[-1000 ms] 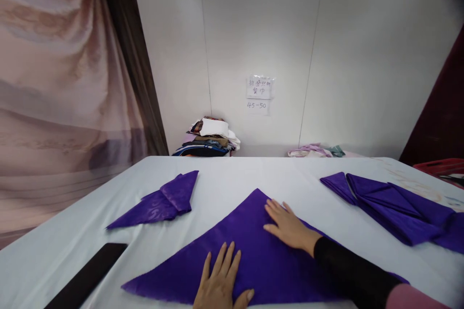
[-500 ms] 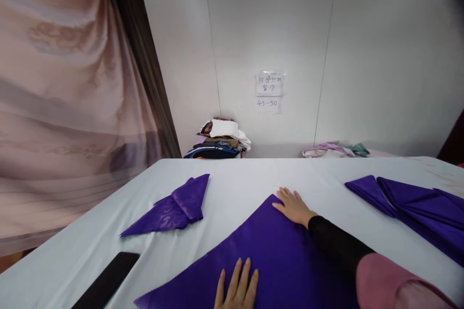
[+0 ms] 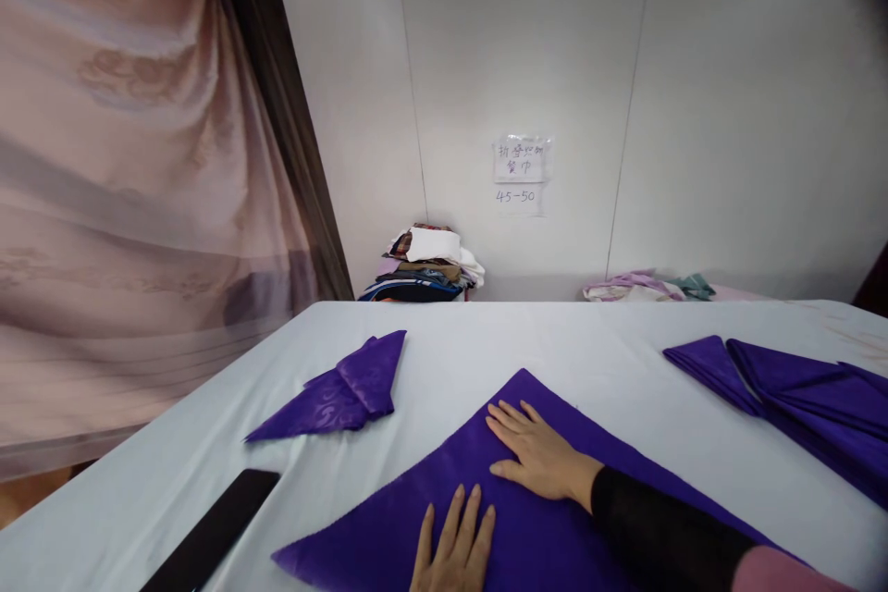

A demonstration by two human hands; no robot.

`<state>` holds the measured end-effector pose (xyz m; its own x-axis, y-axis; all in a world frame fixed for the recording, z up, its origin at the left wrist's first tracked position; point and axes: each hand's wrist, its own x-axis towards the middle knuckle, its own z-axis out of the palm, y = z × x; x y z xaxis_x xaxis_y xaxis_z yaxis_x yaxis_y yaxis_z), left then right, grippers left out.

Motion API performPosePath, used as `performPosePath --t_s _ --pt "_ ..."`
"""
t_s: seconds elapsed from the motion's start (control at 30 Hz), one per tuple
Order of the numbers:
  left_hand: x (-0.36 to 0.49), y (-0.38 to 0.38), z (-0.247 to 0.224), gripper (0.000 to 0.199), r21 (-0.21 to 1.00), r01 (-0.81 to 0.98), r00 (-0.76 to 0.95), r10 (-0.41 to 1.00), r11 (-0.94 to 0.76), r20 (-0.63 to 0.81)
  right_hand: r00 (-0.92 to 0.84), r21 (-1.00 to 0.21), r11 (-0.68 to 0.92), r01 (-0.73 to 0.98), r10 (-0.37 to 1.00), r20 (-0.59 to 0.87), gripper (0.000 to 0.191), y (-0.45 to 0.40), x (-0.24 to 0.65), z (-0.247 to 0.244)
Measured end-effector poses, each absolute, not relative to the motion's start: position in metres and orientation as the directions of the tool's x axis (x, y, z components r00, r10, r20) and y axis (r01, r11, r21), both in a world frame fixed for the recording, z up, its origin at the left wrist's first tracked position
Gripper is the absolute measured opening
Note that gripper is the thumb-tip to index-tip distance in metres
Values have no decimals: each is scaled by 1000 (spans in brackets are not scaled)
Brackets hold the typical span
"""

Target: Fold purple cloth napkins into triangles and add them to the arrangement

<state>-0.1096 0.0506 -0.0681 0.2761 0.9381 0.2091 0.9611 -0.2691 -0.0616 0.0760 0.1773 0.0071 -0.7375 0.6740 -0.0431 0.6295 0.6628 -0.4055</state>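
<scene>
A purple cloth (image 3: 388, 518) lies flat on the white-covered table, one corner pointing away from me and its near part cut off by the bottom edge. My left hand (image 3: 456, 544) rests on it at the bottom centre, fingers spread, wrist out of view. Just ahead and to the right, my right hand (image 3: 536, 453) lies flat on the same cloth below its far corner, fingers apart. Neither hand grips anything.
A folded purple cloth (image 3: 339, 390) lies at the left, with a black flat object (image 3: 215, 532) nearer me. More folded purple cloth (image 3: 805, 388) is at the right. Beyond the table (image 3: 527, 328) are a clothes pile (image 3: 430, 264) and crumpled fabric (image 3: 635, 287).
My right hand has moved from the cloth's far right edge towards me and left, onto the cloth, uncovering that edge. My left hand stays in nearly the same place.
</scene>
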Motion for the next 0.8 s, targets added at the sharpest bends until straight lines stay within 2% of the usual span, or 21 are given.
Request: performPosePath --t_s 0.13,0.2,0.33,0.6,0.8 --pt "-115 48 -34 63 110 910 401 916 -399 5 -710 -400 631 665 700 -75 73 172 76 18" --pt "-112 42 -20 70 180 913 376 926 -366 -25 -693 -395 622 676 719 -53 71 160 79 22" --pt "-103 32 -6 70 268 914 322 946 -304 -27 -683 -367 641 674 730 19 68 127 99 17" --pt "-94 35 10 76 359 909 270 955 -211 -123 -640 -286 618 732 768 24 62 96 131 -12" --pt "-46 78 13 70 337 870 382 924 -359 -1 -642 -264 625 734 766 30 60 99 130 -19"
